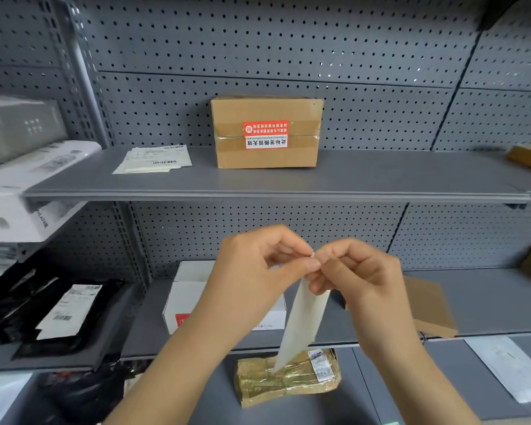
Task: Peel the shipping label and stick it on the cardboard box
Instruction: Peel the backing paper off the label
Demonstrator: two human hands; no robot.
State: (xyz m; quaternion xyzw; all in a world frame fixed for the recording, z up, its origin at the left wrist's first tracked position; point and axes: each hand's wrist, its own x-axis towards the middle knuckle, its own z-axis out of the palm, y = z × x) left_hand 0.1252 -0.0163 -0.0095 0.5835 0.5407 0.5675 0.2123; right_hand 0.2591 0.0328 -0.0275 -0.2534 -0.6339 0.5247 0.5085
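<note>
Shipping label [301, 326] hangs edge-on between my hands — left hand [258, 271] and right hand [356, 277] both pinch its top corner. Step in hand: separating the backing, I judge. Next: carry it up to the cardboard box [267, 133] on the upper shelf [380, 179].

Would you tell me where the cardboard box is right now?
The cardboard box stands on the upper shelf, centre of the head view, right of loose papers.
</note>
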